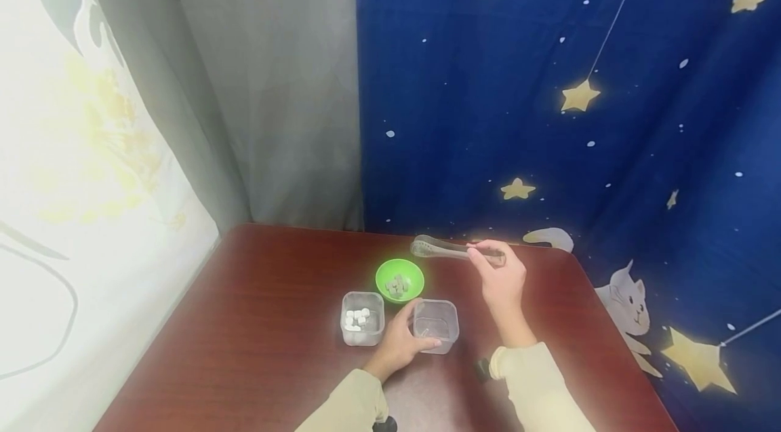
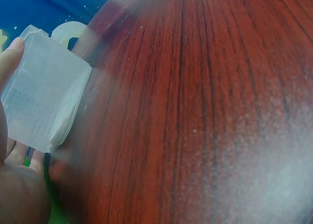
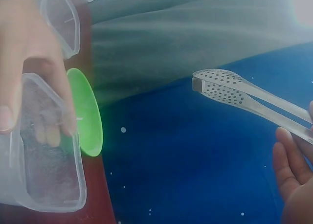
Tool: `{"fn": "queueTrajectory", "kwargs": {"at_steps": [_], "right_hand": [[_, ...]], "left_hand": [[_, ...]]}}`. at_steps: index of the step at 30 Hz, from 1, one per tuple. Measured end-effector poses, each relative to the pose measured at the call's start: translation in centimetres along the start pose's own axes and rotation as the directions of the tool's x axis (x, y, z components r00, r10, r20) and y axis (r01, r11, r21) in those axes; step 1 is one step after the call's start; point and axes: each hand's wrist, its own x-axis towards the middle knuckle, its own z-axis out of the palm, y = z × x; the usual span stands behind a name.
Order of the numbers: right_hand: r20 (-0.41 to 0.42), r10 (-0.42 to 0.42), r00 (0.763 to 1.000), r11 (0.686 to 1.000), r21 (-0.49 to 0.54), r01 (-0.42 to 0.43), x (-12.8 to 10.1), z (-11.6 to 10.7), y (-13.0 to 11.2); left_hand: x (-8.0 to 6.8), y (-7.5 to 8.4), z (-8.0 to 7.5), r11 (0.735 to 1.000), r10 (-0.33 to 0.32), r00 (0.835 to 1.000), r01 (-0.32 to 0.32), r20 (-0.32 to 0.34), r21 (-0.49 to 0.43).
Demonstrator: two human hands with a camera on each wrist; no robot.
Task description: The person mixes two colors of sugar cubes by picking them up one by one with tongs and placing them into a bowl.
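Observation:
My left hand point(image 1: 398, 342) grips a clear plastic container point(image 1: 436, 325), thumb and fingers spread around its side. Only a transparent wall and base of this container point(image 2: 44, 87) show in the left wrist view. Above the table, my right hand point(image 1: 503, 277) holds metal tongs point(image 1: 445, 250) by the handle end. Pinched between the perforated heads of the tongs point(image 3: 222, 84) is a small grey block point(image 3: 197, 84). A green bowl point(image 1: 399, 265) with several grey blocks point(image 1: 397, 285) stands just behind the containers, below the tongs' heads in the head view.
Left of my left hand stands a second clear container point(image 1: 363, 341) with several white pieces point(image 1: 356, 318) in it. Everything sits on a reddish-brown wooden table point(image 1: 256, 323). Grey point(image 1: 293, 79) and blue star-patterned curtains point(image 1: 451, 113) hang behind the far edge.

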Motion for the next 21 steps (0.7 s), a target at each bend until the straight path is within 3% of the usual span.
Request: {"fn": "queueTrajectory", "kwargs": {"at_steps": [8,12,17,21], "right_hand": [[-0.015,-0.02,1.0,1.0,-0.002,0.02,0.6,0.6,-0.1],[-0.011,-0.011,1.0,1.0,0.019,0.011,0.7,0.9,-1.3],[-0.003,-0.009,1.0,1.0,-0.024,0.009,0.2,1.1,-3.3],[0.009,0.014,1.0,0.999,-0.044,-0.014,0.0,1.1,-3.5]], "left_hand": [[0.0,0.0,0.0,1.0,-0.003,1.0,0.003,-0.004,-0.002],[0.0,0.0,0.0,1.0,-0.002,1.0,0.002,-0.004,-0.008],[0.0,0.0,0.0,1.0,0.002,1.0,-0.002,-0.005,-0.012],[0.0,-0.1,0.1,1.0,0.004,1.0,-0.004,-0.005,-0.008]]}}
